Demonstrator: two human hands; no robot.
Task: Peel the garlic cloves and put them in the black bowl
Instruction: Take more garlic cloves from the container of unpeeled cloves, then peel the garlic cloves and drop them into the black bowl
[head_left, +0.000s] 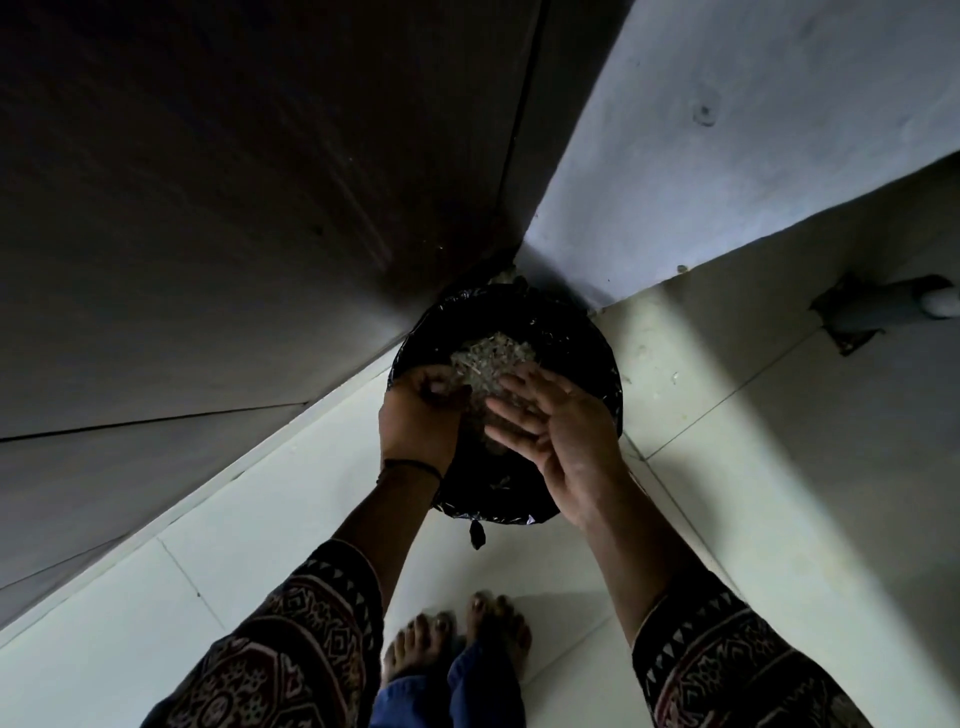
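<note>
Black plastic liner (519, 506) wraps a round bin (602, 364) at frame ctr, wedged into the corner where a dark panel (260, 208) (upper left) meets a pale wall (727, 156) (upper right); the bin's far rim sits tight to that corner, w/ bits of debris just behind it. Pale papery scraps (493, 358), garlic skins by the look, lie heaped inside, towards the far side. L hand (421, 415) hangs over the left rim, fingers curled inward; can't tell whether they hold anything. A thin dark thread (410, 464) rings that wrist. R hand (556, 436) is above the bin's right half, palm showing, fingers straight and spread, gripping nothing. A knotted tail of liner droops off the near rim at lower ctr. Pale floor tiles (727, 493) lie open to lower left and right of the bin. A grey pipe fitting (883, 306) juts in at the right edge, well apart from the bin. Bare feet (457, 639) stand at bottom ctr, near but clear of the near rim, between patterned sleeves (291, 649).
</note>
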